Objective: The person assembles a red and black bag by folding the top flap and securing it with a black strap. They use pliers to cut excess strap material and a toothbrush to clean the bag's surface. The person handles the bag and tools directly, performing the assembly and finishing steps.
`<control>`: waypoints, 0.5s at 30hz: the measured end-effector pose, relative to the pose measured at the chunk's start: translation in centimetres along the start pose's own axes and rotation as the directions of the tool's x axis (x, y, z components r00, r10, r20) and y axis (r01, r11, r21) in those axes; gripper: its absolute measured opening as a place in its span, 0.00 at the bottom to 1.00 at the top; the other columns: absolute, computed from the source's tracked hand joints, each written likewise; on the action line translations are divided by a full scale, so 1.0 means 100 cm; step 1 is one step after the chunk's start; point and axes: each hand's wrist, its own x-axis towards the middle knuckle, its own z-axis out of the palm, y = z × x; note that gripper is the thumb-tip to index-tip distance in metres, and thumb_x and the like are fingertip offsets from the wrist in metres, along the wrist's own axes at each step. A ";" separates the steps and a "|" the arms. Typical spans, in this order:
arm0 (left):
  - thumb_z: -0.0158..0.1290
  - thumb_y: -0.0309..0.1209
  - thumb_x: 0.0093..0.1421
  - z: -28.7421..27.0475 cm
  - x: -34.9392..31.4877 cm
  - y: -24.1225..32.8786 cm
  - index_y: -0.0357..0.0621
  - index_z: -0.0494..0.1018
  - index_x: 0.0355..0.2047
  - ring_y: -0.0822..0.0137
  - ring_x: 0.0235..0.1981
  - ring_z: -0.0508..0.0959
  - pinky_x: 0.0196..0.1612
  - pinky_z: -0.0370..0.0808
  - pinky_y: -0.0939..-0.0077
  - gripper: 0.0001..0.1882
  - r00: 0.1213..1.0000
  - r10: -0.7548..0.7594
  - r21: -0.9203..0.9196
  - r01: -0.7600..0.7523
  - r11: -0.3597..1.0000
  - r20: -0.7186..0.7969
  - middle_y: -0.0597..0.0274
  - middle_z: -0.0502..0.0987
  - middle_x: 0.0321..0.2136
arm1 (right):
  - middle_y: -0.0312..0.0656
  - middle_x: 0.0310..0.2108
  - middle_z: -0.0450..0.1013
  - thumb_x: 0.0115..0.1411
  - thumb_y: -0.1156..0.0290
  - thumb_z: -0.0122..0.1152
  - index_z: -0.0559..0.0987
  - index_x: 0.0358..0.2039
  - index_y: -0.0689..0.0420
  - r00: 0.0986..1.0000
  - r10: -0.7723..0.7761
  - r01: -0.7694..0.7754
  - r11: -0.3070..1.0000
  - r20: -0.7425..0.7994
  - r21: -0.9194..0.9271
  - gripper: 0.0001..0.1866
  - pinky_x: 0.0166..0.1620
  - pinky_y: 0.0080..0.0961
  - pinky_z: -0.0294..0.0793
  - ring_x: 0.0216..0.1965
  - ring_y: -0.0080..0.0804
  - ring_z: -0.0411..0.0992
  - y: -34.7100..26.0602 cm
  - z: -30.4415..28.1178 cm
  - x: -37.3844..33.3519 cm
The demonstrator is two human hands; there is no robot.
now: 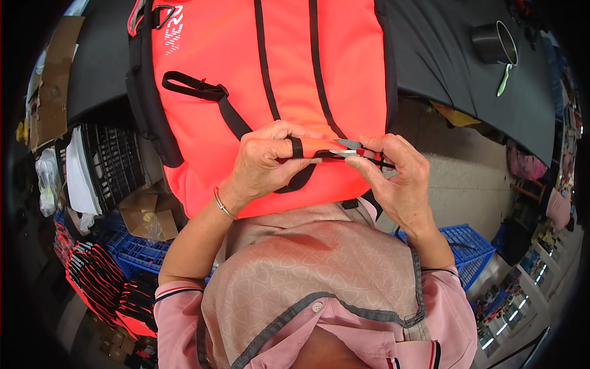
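A large bright orange-red bag [221, 154] with black trim and webbing lies before me, its near end against my apron. My left hand [261, 157] is closed, pinching a narrow orange piece [313, 146] with a black band, at the bag's near part. My right hand [396, 175] grips small thread snips [344, 151] with a metal blade and a bit of red between thumb and fingers. The blade lies against the orange piece; whether it cuts anything cannot be seen. A black strap with a buckle [215, 92] lies on the bag, left of centre.
The dark-covered table [430, 55] bears a metal pot [493, 43] and a green-handled tool [504, 80] at the far right. Blue crates [464, 246] stand low at right and left. A cardboard box [147, 212] and stacked red-black pieces [98, 283] lie at left.
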 end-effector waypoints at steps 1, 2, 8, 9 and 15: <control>0.70 0.22 0.45 -0.001 0.001 0.001 0.49 0.85 0.39 0.73 0.33 0.78 0.34 0.75 0.78 0.18 1.000 -0.006 -0.001 0.006 1.000 0.004 0.66 0.84 0.38 | 0.38 0.23 0.76 0.50 0.72 0.76 0.82 0.35 0.61 1.000 0.011 -0.011 1.000 0.007 0.005 0.14 0.29 0.24 0.72 0.24 0.27 0.72 0.000 0.000 0.001; 0.70 0.22 0.45 -0.002 0.001 0.001 0.48 0.85 0.39 0.73 0.33 0.78 0.35 0.75 0.78 0.18 1.000 -0.012 -0.002 0.012 1.000 0.009 0.65 0.84 0.38 | 0.38 0.24 0.76 0.51 0.72 0.75 0.82 0.35 0.61 1.000 0.022 -0.022 1.000 0.015 0.010 0.13 0.29 0.23 0.72 0.25 0.25 0.73 0.000 0.001 0.001; 0.69 0.24 0.49 -0.007 0.015 0.014 0.39 0.84 0.29 0.70 0.32 0.79 0.36 0.75 0.76 0.07 0.986 -0.161 -0.153 0.165 0.974 0.037 0.60 0.83 0.33 | 0.38 0.33 0.80 0.58 0.75 0.70 0.79 0.38 0.63 0.894 0.330 -0.449 0.650 0.304 0.614 0.10 0.38 0.17 0.75 0.34 0.16 0.75 0.013 0.005 0.012; 0.69 0.25 0.49 -0.008 0.019 0.014 0.39 0.84 0.31 0.71 0.32 0.79 0.36 0.75 0.77 0.08 0.976 -0.203 -0.160 0.213 0.964 0.076 0.61 0.83 0.32 | 0.39 0.33 0.80 0.59 0.75 0.69 0.79 0.39 0.63 0.882 0.341 -0.471 0.617 0.325 0.631 0.09 0.40 0.17 0.75 0.35 0.17 0.75 0.013 0.002 0.016; 0.67 0.25 0.54 -0.009 0.042 0.030 0.38 0.84 0.40 0.78 0.33 0.77 0.39 0.75 0.81 0.13 0.884 -0.411 -0.400 0.467 0.788 0.224 0.65 0.83 0.31 | 0.41 0.35 0.80 0.62 0.75 0.66 0.78 0.39 0.64 0.772 0.440 -0.624 0.383 0.460 0.682 0.08 0.45 0.18 0.76 0.37 0.19 0.77 0.013 -0.015 0.031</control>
